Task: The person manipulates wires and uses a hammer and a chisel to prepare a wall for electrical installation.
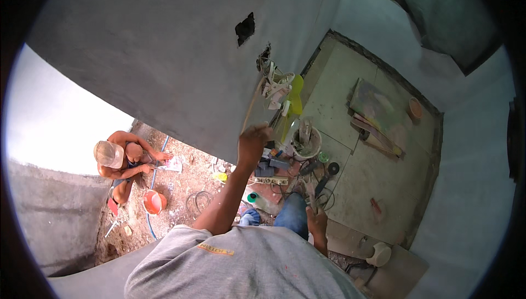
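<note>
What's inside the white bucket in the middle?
A pale thing, maybe a tool, sticks up inside the white bucket, too small to identify. Whatever lies beneath it is hidden.

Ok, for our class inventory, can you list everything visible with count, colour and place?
Co-worker: one, pale cap, crouching left
Orange bucket: one, beside the co-worker
Hose: one, blue, near the co-worker
Holes: two, dark, in the grey wall
Tangled items: count unclear, white, by the lower hole
Yellow-green piece: one, beside them
Pail: one, whitish, centre
Power strip: one, pale, below the pail
Board: one, greenish-grey, right
Pot: one, orange-brown, right of the board
Small clutter: uncountable, mixed, around the pail
Shirt: one, grey, bottom
Left fingers: one set, before the wall, grip unclear
Right fingers: one set, around a greyish tool
</note>
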`<state>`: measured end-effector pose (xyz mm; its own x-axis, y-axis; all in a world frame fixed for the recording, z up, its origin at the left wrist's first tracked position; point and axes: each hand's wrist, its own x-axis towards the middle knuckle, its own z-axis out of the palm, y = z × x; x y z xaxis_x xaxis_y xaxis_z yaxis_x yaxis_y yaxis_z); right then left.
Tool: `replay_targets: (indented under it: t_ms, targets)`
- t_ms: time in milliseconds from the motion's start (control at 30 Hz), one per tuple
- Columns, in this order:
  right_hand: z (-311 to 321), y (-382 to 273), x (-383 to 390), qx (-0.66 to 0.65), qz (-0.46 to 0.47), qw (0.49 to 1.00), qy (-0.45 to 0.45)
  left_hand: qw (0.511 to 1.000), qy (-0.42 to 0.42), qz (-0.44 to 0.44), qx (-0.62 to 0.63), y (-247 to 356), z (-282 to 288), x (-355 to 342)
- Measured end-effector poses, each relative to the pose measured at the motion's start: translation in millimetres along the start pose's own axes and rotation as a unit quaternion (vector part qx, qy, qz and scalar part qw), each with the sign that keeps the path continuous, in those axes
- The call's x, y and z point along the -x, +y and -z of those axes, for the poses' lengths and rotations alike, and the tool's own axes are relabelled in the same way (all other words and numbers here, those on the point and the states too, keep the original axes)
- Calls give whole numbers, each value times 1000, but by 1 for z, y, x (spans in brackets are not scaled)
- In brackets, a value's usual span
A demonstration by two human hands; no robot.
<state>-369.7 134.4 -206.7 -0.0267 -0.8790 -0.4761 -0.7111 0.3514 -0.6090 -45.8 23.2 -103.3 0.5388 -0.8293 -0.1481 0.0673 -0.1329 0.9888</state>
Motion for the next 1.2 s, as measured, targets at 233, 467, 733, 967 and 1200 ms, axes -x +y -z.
replay_targets:
  t_ms: [233, 467, 733, 967, 1200]
  targets:
    - [8, 23, 5, 124, -71, 985, -102, 987, -35, 37, -155, -33, -3, 16]
    - [-30, 100, -54, 17, -64, 995, -79, 912, 16, -109, -396, 21, 7, -28]
    - [-22, 138, -118, -46, -129, 985, -102, 583, 309, -438, -610, 106, -41, -114]
    - [-4, 156, -149, -32, -92, 993, -69, 485, 439, -396, -645, 73, -45, -173]
    - [-11, 174, -213, -42, -9, 999, -26, 453, 451, -404, -654, 71, -40, -184]
